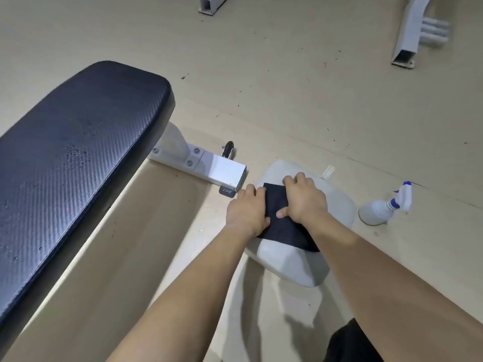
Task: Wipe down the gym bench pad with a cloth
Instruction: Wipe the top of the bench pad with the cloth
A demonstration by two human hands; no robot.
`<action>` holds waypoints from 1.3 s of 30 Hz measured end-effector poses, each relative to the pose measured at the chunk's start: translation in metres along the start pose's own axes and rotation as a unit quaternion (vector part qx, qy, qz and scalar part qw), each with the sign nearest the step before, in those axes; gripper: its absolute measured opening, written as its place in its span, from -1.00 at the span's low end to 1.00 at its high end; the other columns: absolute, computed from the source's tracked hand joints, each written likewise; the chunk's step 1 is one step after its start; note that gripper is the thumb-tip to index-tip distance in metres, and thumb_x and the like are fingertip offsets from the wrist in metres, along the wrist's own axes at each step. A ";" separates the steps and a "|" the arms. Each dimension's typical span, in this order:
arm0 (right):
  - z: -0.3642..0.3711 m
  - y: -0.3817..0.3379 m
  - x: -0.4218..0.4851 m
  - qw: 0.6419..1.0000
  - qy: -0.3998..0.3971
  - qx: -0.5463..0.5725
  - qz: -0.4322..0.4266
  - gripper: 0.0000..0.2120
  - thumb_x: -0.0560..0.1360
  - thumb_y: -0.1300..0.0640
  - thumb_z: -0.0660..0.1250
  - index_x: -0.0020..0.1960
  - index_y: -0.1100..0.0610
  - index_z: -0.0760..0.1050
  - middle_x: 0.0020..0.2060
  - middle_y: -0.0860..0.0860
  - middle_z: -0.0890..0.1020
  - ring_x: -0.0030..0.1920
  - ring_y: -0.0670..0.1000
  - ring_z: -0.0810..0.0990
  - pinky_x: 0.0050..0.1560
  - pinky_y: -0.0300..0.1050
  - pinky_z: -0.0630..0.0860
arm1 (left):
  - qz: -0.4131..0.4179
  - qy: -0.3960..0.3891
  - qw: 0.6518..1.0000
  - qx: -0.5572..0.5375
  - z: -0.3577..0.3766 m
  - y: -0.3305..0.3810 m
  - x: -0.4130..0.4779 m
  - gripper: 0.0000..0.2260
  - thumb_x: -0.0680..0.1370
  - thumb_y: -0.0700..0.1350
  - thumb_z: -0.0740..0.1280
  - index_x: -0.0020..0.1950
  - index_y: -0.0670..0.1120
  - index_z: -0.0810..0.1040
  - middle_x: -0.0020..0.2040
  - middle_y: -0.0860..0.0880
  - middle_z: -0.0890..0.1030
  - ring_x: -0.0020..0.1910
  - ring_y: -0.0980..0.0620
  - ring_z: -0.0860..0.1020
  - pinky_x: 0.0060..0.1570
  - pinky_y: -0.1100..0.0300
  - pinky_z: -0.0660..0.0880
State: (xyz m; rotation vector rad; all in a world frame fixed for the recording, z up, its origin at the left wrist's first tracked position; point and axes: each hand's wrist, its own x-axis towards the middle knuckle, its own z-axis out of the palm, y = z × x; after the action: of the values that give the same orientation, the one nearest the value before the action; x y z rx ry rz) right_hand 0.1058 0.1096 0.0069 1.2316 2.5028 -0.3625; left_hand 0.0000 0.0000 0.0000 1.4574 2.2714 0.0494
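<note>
Beige floor (287, 87) runs across the room, speckled with dark bits. Over it at the left stands the long black textured bench pad (78, 152), wet with droplets, on its white steel frame (222, 171). Beside the frame lies a pale rounded cushion (337, 202), the surface for a black folded cloth (285, 236). The person's left grip (247, 210) lies flat on the cloth's edge; the right grip (304, 198) curls over its far end. A white spray bottle with a blue nozzle (376, 210) sits near the cushion.
</note>
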 end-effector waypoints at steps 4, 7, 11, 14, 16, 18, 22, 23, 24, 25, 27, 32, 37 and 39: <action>-0.005 -0.006 0.002 0.999 -0.012 -0.029 0.027 -0.31 0.29 -0.13 0.60 0.20 0.10 0.30 0.08 0.07 0.54 0.11 0.14 0.54 -0.06 -0.02 0.29 | -0.046 0.013 0.998 -0.046 0.004 0.009 -0.003 -0.51 0.51 -0.05 0.39 0.39 -0.07 0.32 0.24 -0.09 0.48 0.23 -0.13 0.49 -0.08 0.03 0.45; -0.006 -0.005 0.001 0.998 -0.046 0.017 0.031 -0.45 0.33 -0.12 0.57 0.06 0.08 0.31 -0.03 0.03 0.60 0.02 0.13 0.59 -0.09 -0.02 0.37 | -0.086 0.028 0.987 -0.132 0.011 0.015 -0.012 -0.68 0.51 -0.16 0.31 0.24 -0.08 0.37 0.09 -0.07 0.57 0.07 -0.14 0.56 -0.16 0.05 0.43; -0.022 0.008 -0.003 0.944 -0.174 0.280 -0.025 -0.69 0.34 0.00 0.57 -0.01 0.08 0.59 -0.08 0.02 0.70 0.02 0.13 0.67 0.06 0.05 0.59 | -0.138 0.030 0.915 -0.378 -0.004 0.003 -0.025 -0.85 0.48 -0.15 0.33 0.04 -0.04 0.51 -0.14 0.05 0.61 -0.09 -0.04 0.57 -0.20 0.19 0.42; -0.044 0.011 -0.021 0.823 -0.265 0.503 -0.019 -0.77 0.50 0.12 0.47 0.13 0.14 0.62 0.01 0.09 0.73 0.05 0.10 0.70 0.11 0.02 0.60 | -0.170 0.038 0.814 -0.555 -0.031 -0.012 -0.038 -0.93 0.46 -0.17 0.34 -0.16 -0.06 0.63 -0.24 0.03 0.62 -0.16 0.00 0.55 -0.14 0.19 0.43; -0.053 0.009 -0.032 0.752 -0.301 0.586 -0.025 -0.71 0.55 0.15 0.41 0.26 0.15 0.57 0.13 0.12 0.70 0.16 0.12 0.67 0.21 0.06 0.55 | -0.158 0.041 0.773 -0.613 -0.050 -0.021 -0.047 -0.85 0.48 -0.18 0.35 -0.28 -0.03 0.62 -0.28 0.00 0.62 -0.20 -0.02 0.53 -0.14 0.11 0.44; -0.057 0.002 -0.038 0.708 -0.301 0.638 -0.033 -0.69 0.58 0.21 0.36 0.32 0.16 0.53 0.19 0.13 0.67 0.22 0.13 0.64 0.26 0.07 0.51 | -0.151 0.038 0.737 -0.657 -0.065 -0.027 -0.054 -0.87 0.52 -0.20 0.36 -0.19 -0.07 0.66 -0.21 -0.07 0.66 -0.20 -0.03 0.58 -0.17 0.11 0.49; -0.068 -0.018 -0.046 0.661 -0.273 0.698 -0.028 -0.67 0.59 0.27 0.32 0.35 0.17 0.49 0.22 0.16 0.65 0.24 0.19 0.62 0.29 0.13 0.50 | -0.177 0.083 0.729 -0.656 -0.087 -0.041 -0.066 -0.87 0.54 -0.13 0.43 0.05 -0.13 0.67 -0.08 -0.14 0.67 -0.25 -0.02 0.58 -0.32 0.17 0.49; -0.074 -0.025 -0.046 0.651 -0.272 0.708 -0.034 -0.67 0.59 0.25 0.32 0.35 0.18 0.50 0.23 0.17 0.64 0.25 0.20 0.61 0.30 0.14 0.49 | -0.189 0.108 0.740 -0.636 -0.093 -0.046 -0.069 -0.88 0.53 -0.10 0.45 0.03 -0.10 0.67 -0.12 -0.11 0.65 -0.32 0.02 0.53 -0.38 0.20 0.44; -0.081 -0.031 -0.047 0.643 -0.270 0.716 -0.033 -0.68 0.59 0.23 0.32 0.34 0.19 0.51 0.22 0.18 0.64 0.24 0.20 0.62 0.30 0.13 0.49 | -0.194 0.129 0.750 -0.619 -0.101 -0.050 -0.074 -0.87 0.52 -0.08 0.45 0.02 -0.09 0.66 -0.16 -0.08 0.63 -0.39 0.04 0.48 -0.43 0.23 0.40; -0.092 -0.043 -0.048 0.643 -0.264 0.719 -0.025 -0.69 0.59 0.20 0.32 0.33 0.19 0.53 0.20 0.17 0.66 0.22 0.19 0.63 0.28 0.11 0.50 | -0.196 0.155 0.753 -0.609 -0.112 -0.057 -0.082 -0.86 0.53 -0.07 0.44 0.03 -0.11 0.65 -0.17 -0.06 0.61 -0.44 0.06 0.44 -0.46 0.26 0.37; -0.113 -0.068 -0.051 0.653 -0.225 0.723 -0.004 -0.72 0.58 0.15 0.33 0.27 0.19 0.57 0.13 0.15 0.70 0.15 0.15 0.67 0.22 0.08 0.54 | -0.194 0.204 0.753 -0.596 -0.134 -0.069 -0.098 -0.84 0.57 -0.08 0.39 0.05 -0.15 0.63 -0.17 -0.04 0.61 -0.46 0.06 0.42 -0.50 0.31 0.34; -0.165 -0.165 -0.046 0.693 -0.026 0.716 -0.082 -0.80 0.58 0.07 0.32 0.16 0.11 0.57 0.05 0.08 0.71 0.09 0.11 0.68 0.16 0.06 0.59 | -0.198 0.304 0.737 -0.570 -0.183 -0.113 -0.157 -0.93 0.58 -0.09 0.32 -0.09 -0.01 0.58 -0.22 0.02 0.59 -0.41 0.13 0.45 -0.49 0.36 0.32; -0.181 -0.280 -0.045 0.849 0.095 0.433 -0.288 -0.66 0.63 -0.05 0.17 0.31 0.10 0.44 0.19 0.05 0.59 0.25 0.14 0.51 0.16 0.00 0.44 | -0.230 0.371 0.717 -0.543 -0.197 -0.153 -0.207 -0.92 0.59 -0.12 0.32 -0.09 -0.04 0.58 -0.23 -0.02 0.57 -0.41 0.08 0.43 -0.42 0.28 0.38; -0.160 -0.312 -0.047 0.892 0.029 0.243 -0.381 -0.54 0.62 -0.14 0.14 0.41 0.08 0.39 0.37 0.06 0.51 0.42 0.16 0.39 0.36 0.07 0.36 | -0.247 0.399 0.699 -0.539 -0.199 -0.170 -0.223 -0.92 0.60 -0.12 0.32 -0.07 -0.08 0.58 -0.21 -0.04 0.57 -0.38 0.07 0.46 -0.45 0.30 0.40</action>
State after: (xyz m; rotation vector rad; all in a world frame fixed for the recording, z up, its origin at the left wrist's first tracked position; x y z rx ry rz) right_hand -0.1451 -0.0509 0.1977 0.3027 2.9550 -1.2077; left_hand -0.1428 -0.2301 0.2113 0.1170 2.2938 1.7910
